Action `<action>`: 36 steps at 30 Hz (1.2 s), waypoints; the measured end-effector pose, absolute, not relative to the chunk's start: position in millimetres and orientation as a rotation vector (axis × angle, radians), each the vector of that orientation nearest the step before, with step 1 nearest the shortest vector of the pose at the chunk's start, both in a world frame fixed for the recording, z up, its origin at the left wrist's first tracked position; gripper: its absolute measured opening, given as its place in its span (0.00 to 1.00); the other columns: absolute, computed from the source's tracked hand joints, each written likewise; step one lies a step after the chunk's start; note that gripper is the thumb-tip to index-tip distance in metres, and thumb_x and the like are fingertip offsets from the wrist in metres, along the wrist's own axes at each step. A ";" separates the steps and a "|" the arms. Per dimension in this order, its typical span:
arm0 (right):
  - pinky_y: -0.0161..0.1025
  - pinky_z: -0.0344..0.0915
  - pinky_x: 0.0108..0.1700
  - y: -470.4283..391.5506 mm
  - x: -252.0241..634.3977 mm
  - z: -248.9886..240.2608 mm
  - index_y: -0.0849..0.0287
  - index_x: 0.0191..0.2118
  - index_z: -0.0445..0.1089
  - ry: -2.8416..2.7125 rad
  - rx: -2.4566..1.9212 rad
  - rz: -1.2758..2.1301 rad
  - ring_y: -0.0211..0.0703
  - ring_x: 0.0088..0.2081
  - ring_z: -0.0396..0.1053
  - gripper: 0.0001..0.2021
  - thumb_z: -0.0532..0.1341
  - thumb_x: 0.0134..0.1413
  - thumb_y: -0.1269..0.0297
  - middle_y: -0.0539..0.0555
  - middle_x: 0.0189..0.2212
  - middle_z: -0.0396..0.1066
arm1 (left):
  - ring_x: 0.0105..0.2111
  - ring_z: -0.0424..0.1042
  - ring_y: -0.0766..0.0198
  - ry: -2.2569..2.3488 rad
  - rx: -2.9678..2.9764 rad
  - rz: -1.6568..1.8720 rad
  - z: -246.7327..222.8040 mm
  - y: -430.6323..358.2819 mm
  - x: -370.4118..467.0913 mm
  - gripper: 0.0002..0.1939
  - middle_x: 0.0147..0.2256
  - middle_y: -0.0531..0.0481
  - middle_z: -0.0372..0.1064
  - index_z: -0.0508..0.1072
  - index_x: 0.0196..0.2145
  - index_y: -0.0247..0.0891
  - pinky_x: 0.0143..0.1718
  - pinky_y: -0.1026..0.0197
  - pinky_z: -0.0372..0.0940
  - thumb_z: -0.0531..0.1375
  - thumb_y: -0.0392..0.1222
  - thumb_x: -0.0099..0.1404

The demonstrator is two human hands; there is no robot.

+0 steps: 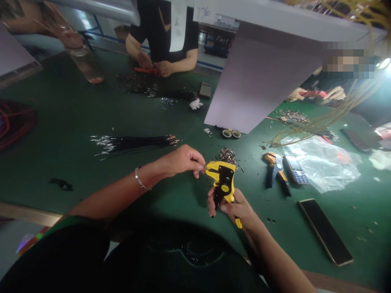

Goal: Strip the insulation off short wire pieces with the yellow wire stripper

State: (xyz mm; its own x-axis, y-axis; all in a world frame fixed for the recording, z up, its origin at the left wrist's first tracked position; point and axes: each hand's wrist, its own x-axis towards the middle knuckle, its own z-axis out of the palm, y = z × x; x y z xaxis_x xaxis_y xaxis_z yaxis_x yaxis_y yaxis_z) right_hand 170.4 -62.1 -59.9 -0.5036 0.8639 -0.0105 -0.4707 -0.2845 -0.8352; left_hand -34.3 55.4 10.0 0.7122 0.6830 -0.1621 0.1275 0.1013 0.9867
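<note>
My right hand (233,205) is wrapped round the handles of a yellow and black wire stripper (225,179), its head pointing up and to the left. At the stripper's mouth, the fingertips of my left hand (186,160) pinch a thin wire, of which only a tiny bit shows. Behind the stripper lies a small heap of cut wire ends (226,155). A bundle of black wires (134,142) with bare ends lies on the green table (171,195) beyond my left forearm.
Right of me lie another wire stripper (277,171), a keypad phone (295,169), a plastic bag (330,162) and a smartphone (325,232). Tape rolls (231,133) sit by a pale panel (262,77). Opposite, a person (165,36) holds a red tool (146,70). A bottle (87,65) stands far left.
</note>
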 end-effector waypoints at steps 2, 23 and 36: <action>0.44 0.69 0.30 -62.6 170.6 -58.5 0.64 0.43 0.70 -1.004 -0.636 1.910 0.41 0.25 0.69 0.16 0.68 0.46 0.67 0.53 0.26 0.71 | 0.21 0.68 0.72 0.715 1.435 0.471 9.6 55.4 -34.4 0.05 0.23 0.51 0.72 0.76 0.26 0.31 0.28 0.66 0.64 0.59 0.29 0.52; 0.40 0.68 0.24 -69.3 166.9 -62.6 0.64 0.37 0.71 -0.964 -0.694 1.912 0.37 0.20 0.65 0.14 0.70 0.44 0.64 0.50 0.23 0.69 | 0.20 0.68 0.71 0.702 1.450 0.471 5.0 56.8 -36.5 0.06 0.19 0.54 0.69 0.76 0.25 0.32 0.27 0.66 0.64 0.58 0.28 0.50; 0.37 0.62 0.20 -72.6 161.5 -60.5 0.62 0.31 0.69 -0.909 -0.787 1.882 0.35 0.17 0.60 0.08 0.68 0.44 0.68 0.48 0.18 0.65 | 0.19 0.67 0.72 0.786 1.513 0.452 8.2 56.7 -36.2 0.05 0.18 0.54 0.69 0.76 0.25 0.33 0.26 0.67 0.63 0.59 0.31 0.51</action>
